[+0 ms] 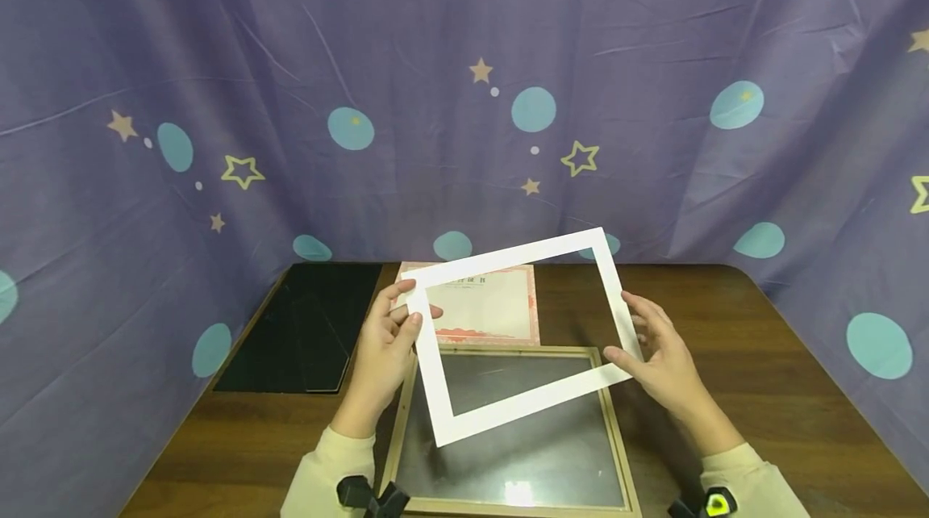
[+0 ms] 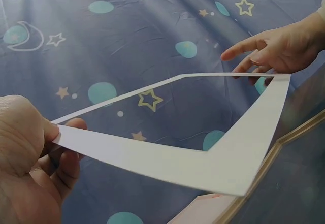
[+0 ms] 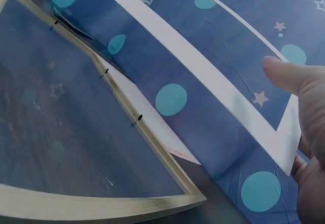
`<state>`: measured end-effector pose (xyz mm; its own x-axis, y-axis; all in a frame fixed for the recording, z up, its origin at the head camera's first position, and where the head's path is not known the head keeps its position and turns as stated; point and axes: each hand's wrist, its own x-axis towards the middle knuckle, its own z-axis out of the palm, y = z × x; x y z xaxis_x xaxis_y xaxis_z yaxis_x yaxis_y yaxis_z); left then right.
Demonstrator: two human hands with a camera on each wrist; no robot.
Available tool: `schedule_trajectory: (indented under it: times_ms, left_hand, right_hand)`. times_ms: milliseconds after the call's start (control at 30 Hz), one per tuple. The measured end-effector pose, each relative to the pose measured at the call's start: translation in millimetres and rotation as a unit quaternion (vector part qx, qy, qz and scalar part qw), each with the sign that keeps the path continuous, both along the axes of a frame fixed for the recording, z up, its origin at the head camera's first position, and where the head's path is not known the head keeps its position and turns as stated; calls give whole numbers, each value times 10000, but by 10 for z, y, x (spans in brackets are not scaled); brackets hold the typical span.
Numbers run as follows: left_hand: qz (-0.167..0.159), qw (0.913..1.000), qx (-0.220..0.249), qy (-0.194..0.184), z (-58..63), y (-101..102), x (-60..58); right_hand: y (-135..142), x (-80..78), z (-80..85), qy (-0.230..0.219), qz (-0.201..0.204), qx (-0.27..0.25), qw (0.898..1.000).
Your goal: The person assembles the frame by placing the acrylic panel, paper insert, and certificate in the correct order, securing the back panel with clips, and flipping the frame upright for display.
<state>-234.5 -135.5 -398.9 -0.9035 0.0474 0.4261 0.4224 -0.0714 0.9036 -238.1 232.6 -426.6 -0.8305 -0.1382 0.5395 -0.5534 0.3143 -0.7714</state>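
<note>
A white rectangular picture mat [image 1: 524, 407] is held up at a tilt, its right end higher. My left hand [image 1: 382, 344] pinches its left bar near the upper corner; in the left wrist view the thumb lies on top, with curled fingers beneath. At the lower right corner is my right hand [image 1: 664, 361], its fingers spread and fairly straight, the thumb to the front and other fingers around the outer edge. Below the mat lies a light wooden picture frame [image 1: 619, 453] with a dark, glossy pane [image 1: 522, 457] in it.
A printed certificate [image 1: 501, 304] with a red and pink border lies behind the frame. To the left lies a black glossy panel [image 1: 301, 332]. The brown wooden table [image 1: 769, 389] meets a purple curtain [image 1: 435, 42] at its back and sides.
</note>
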Motion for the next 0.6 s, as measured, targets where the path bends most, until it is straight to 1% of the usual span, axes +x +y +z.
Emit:
schedule_trajectory:
  times_ms: [133, 233, 333, 400, 433, 533, 600]
  left_hand:
    - [51, 9999, -96, 28, -5, -17, -11]
    - [261, 9991, -294, 142, -10, -27, -26]
    - [648, 9961, -517, 311, -34, -43, -53]
    - [960, 9928, -639, 338, -48, -60, -72]
    - [1117, 9906, -725, 321, -25, -59, -58]
    - [1463, 9852, -853, 265, -34, -100, -68]
    - [1597, 9823, -945, 238, -37, -126, -63]
  right_hand:
    - [4, 10, 4, -273, 24, 66, 9996]
    - [17, 26, 1, -423, 124, 220, 9988]
    - [41, 12, -34, -570, 490, 223, 9969]
    - [78, -42, -123, -682, 867, 132, 9938]
    - [98, -68, -169, -780, 1047, 98, 9914]
    - [140, -134, -280, -1034, 1479, 70, 9836]
    - [146, -150, -306, -1165, 1653, 129, 9793]
